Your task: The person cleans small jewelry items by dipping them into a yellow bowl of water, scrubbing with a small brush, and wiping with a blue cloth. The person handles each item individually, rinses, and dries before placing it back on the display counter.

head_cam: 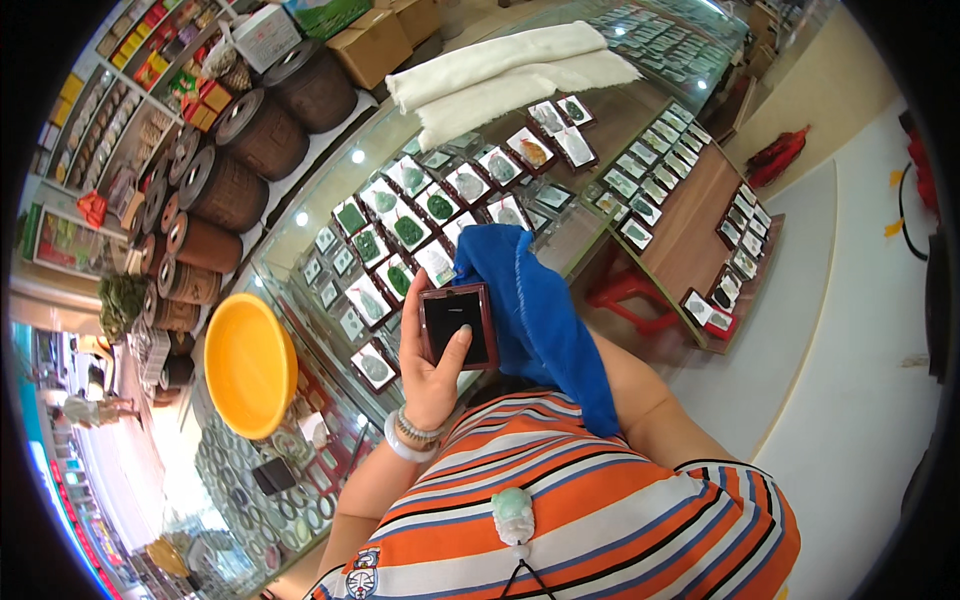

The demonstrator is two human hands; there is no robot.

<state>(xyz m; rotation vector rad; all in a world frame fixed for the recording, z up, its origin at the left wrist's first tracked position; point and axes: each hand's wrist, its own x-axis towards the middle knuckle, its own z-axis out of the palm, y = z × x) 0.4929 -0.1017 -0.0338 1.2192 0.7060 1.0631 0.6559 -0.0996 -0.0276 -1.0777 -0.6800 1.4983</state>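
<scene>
My left hand (435, 367), with bracelets at its wrist, grips a small dark red-framed box (480, 330) with a black face, the thumb lying across that face. A blue cloth (532, 300) hangs beside the box and drapes over my right forearm; it hides my right hand. Just beyond, jade pendants in white-lined boxes (409, 231) stand in rows on a glass display counter (330, 195). A white pendant in a box (435, 260) is partly covered by my fingertips and the cloth.
A yellow plastic basin (250, 365) stands on the counter at left, near many bangles (240, 480). A folded white towel (510, 67) lies at the far side. More boxed pieces sit on a wooden shelf (675, 232) at right, with a red stool (630, 296) beneath.
</scene>
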